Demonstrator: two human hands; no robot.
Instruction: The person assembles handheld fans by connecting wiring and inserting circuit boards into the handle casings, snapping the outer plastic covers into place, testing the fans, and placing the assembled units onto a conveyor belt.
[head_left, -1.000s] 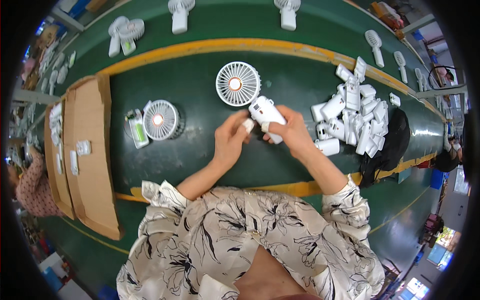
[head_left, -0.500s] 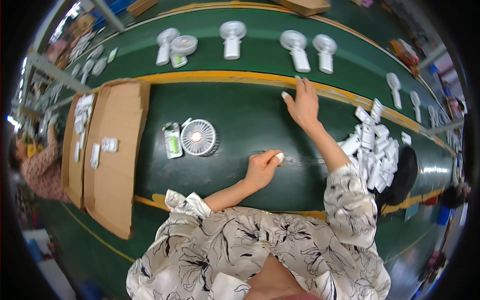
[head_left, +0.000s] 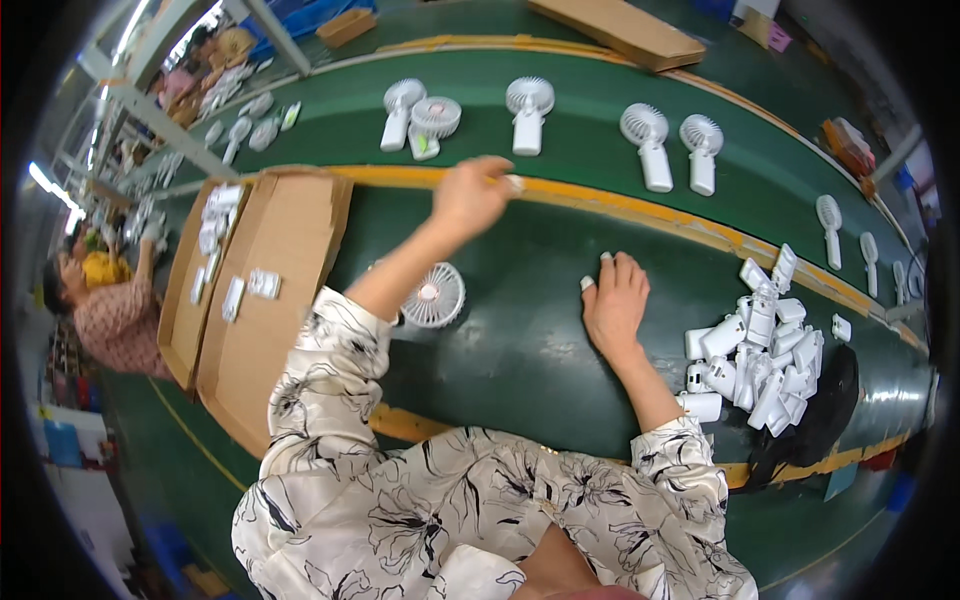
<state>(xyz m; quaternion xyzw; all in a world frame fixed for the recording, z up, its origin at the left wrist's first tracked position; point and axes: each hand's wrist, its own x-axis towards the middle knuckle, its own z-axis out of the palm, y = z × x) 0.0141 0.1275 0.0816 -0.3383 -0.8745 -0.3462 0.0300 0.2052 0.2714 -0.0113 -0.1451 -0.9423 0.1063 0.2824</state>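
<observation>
Across the green workbench [head_left: 520, 345], a white fan [head_left: 437, 296] is lying beside your left forearm [head_left: 402, 268], which could be knocking it if dragged back low. Your left hand [head_left: 470, 202] is hovering near the yellow edge [head_left: 600, 198], fingers bent, contents unclear; your right hand [head_left: 617, 310] is resting spread, holding nothing.

My desk [head_left: 530, 330] is green and slightly shiny, with worn yellow edging [head_left: 600, 203] along its near and far sides. On it, to my left, is an open cardboard box [head_left: 285, 225], and nearer the middle a round white fan [head_left: 436, 296]. To my right lie a heap of white cases [head_left: 762, 350], one loose white piece [head_left: 841, 327] just beside it, and some black cloth [head_left: 832, 400].
</observation>
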